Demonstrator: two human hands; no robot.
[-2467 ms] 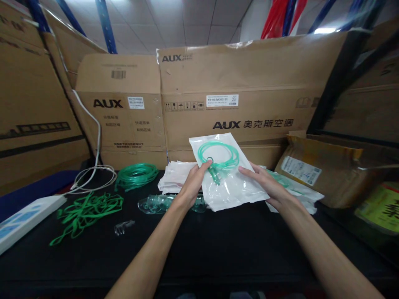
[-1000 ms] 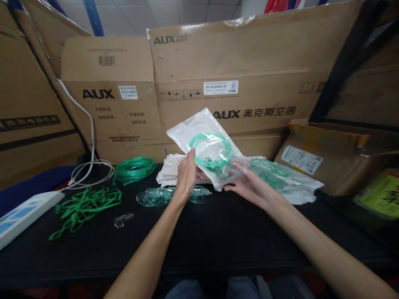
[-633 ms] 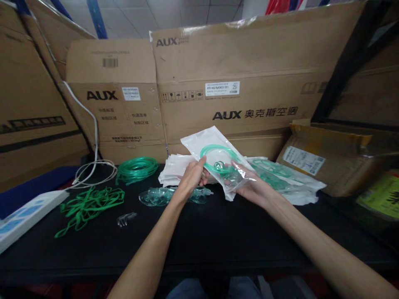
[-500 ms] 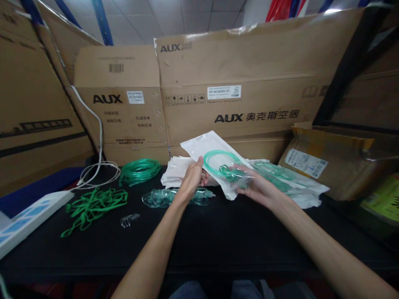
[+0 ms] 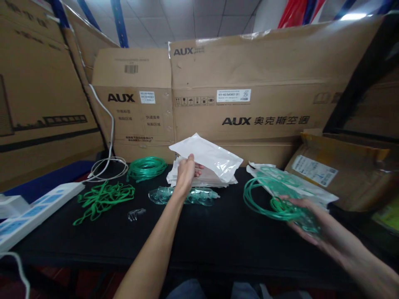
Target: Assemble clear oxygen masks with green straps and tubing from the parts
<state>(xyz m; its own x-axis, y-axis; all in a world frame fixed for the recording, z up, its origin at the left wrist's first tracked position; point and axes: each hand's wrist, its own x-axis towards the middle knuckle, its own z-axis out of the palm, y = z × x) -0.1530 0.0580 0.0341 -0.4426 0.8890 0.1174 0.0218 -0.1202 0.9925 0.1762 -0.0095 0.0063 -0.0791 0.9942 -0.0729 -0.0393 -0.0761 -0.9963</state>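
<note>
My left hand (image 5: pixel 188 172) is closed on the near-left edge of a white pouch (image 5: pixel 205 155) with a clear film side. The pouch looks flat and is held tilted above a stack of similar white pouches (image 5: pixel 172 177). Off to the right, my right hand (image 5: pixel 314 222) grips a translucent green oxygen mask with coiled tubing (image 5: pixel 249 198) and a green strap; the fingers partly hide the mask. Behind that hand lie filled pouches (image 5: pixel 319 193) showing green contents. A row of clear green mask shells (image 5: pixel 199 196) rests just beyond my left forearm.
On the black table's left are a green tubing coil (image 5: pixel 148 168), tangled green straps (image 5: pixel 106 199), small clear pieces (image 5: pixel 136 214) and a white power strip (image 5: pixel 46 211) with cable. Large cartons (image 5: pixel 199 137) wall the back; an opened cardboard box (image 5: pixel 299 164) stands at right.
The mask and coiled tubing have come out of the pouch in my right hand and moved right, apart from it. My left hand still holds the pouch, now flatter. The view has shifted slightly.
</note>
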